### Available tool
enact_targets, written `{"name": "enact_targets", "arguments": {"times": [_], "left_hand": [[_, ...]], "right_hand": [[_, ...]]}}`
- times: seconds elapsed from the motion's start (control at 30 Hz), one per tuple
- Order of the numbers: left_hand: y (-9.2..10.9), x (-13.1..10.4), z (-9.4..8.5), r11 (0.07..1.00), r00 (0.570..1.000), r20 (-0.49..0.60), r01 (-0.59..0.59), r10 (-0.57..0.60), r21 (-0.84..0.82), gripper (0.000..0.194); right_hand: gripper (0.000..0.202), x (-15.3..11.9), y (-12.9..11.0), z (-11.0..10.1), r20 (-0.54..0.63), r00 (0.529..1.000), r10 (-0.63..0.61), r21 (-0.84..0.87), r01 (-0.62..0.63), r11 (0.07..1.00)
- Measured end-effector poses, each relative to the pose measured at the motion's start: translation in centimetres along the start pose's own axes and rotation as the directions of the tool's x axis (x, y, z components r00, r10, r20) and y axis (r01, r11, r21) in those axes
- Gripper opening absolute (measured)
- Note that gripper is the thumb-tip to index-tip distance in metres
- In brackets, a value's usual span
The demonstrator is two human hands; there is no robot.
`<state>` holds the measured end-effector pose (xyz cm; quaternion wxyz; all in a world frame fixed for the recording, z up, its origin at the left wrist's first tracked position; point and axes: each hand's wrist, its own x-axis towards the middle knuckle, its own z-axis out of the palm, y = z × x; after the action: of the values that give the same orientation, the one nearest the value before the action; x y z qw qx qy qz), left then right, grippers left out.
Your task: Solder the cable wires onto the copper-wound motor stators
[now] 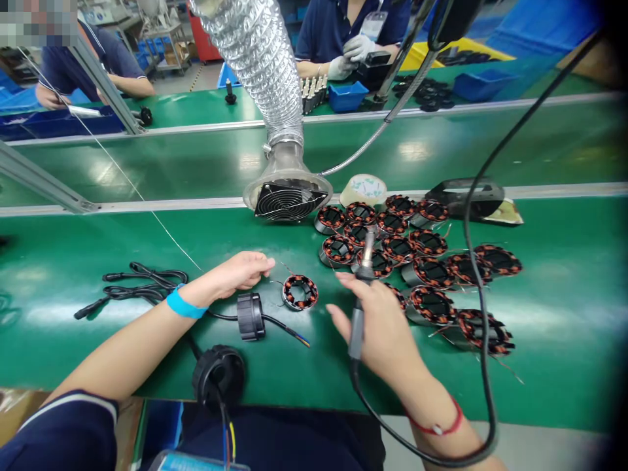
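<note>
My left hand [245, 271] is closed in a pinch, with a thin wire [284, 267] at its fingertips. Just right of it a ring-shaped motor stator [300, 292] with copper windings lies on the green bench. In my right hand [385, 320] is a soldering iron [357, 330], its metal end pointing up and away, over a group of stators. A black ring-shaped cap [250, 316], threaded on a black cable, lies below my left hand. Closer to me is a round black housing [218, 374] with coloured wires. A thin strand [122, 171] runs from the upper left to my left wrist.
Several stators [432, 304] crowd the right side. A fume extractor [287, 196] hangs at the back on a silver duct. A tape roll [364, 190] and a black tape dispenser [466, 196] stand behind. The iron's cord [478, 275] loops at right. Co-workers sit across the bench.
</note>
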<state>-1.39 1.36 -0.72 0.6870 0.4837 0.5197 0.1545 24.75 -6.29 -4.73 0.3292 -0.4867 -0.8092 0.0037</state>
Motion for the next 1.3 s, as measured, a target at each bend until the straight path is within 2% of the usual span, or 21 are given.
{"name": "enact_targets", "arguments": {"times": [0.1,0.17,0.27,0.37,0.43,0.47,0.53,0.6,0.63,0.77,0.9,1.0,1.1,1.17,1.3], "left_hand": [[-0.1,-0.4,0.0,0.958,0.994,0.071,-0.102,0.086,0.268,0.037],[-0.1,-0.6,0.0,0.918,0.988,0.089,-0.153,0.129,0.367,0.032],[-0.1,-0.4,0.0,0.892,0.975,0.126,-0.219,0.183,0.396,0.029],[0.2,0.4,0.3,0.850,0.922,0.281,-0.362,0.266,0.382,0.028],[0.5,1.1,0.5,0.828,0.898,0.343,-0.403,0.275,0.391,0.027],[0.7,1.4,0.6,0.827,0.906,0.317,-0.396,0.281,0.399,0.026],[0.8,1.9,0.6,0.848,0.936,0.146,-0.353,0.321,0.397,0.023],[0.9,2.2,0.6,0.870,0.938,-0.043,-0.301,0.344,0.391,0.021],[0.9,2.2,0.5,0.873,0.939,-0.079,-0.276,0.334,0.403,0.021],[0.8,2.3,0.3,0.893,0.980,0.050,-0.197,0.194,0.405,0.028],[0.4,2.8,0.7,0.990,0.988,0.141,-0.082,0.065,0.116,0.038],[0.1,3.1,1.4,0.995,0.981,0.165,-0.098,0.099,-0.011,0.047],[0.2,2.2,1.5,0.993,0.991,0.080,-0.115,0.112,0.034,0.050],[0.4,0.9,1.3,0.986,0.993,0.063,-0.109,0.101,0.128,0.050],[0.3,-1.0,0.9,0.926,0.964,0.266,-0.107,0.007,0.362,0.042]], "right_hand": [[0.047,1.0,-2.7,2.1,0.109,0.993,0.044,0.164,-0.061,0.985],[0.049,1.2,-3.6,3.5,0.125,0.989,0.074,0.218,-0.100,0.971],[0.050,0.9,-3.5,4.8,0.059,0.995,0.079,0.279,-0.092,0.956],[0.050,0.5,-2.9,5.1,0.045,0.998,0.044,0.315,-0.056,0.947],[0.050,0.4,-2.7,5.0,0.052,0.998,0.043,0.327,-0.058,0.943],[0.050,0.4,-2.7,4.9,0.053,0.997,0.050,0.334,-0.065,0.940],[0.050,0.5,-2.7,4.8,0.048,0.997,0.063,0.347,-0.076,0.935],[0.050,0.6,-2.8,4.8,0.049,0.997,0.060,0.352,-0.073,0.933],[0.051,0.7,-2.8,4.8,0.050,0.997,0.058,0.353,-0.072,0.933],[0.053,0.6,-2.7,4.8,0.065,0.996,0.064,0.357,-0.083,0.930],[0.053,0.6,-2.7,5.1,0.066,0.996,0.055,0.363,-0.075,0.929],[0.053,0.7,-2.7,5.2,0.054,0.998,0.037,0.378,-0.055,0.924],[0.054,0.8,-2.6,5.2,0.018,0.997,0.068,0.372,-0.070,0.926],[0.055,0.7,-2.5,5.3,-0.007,0.995,0.099,0.351,-0.090,0.932],[0.053,0.6,-2.3,5.4,-0.034,0.992,0.122,0.334,-0.104,0.937]]}}
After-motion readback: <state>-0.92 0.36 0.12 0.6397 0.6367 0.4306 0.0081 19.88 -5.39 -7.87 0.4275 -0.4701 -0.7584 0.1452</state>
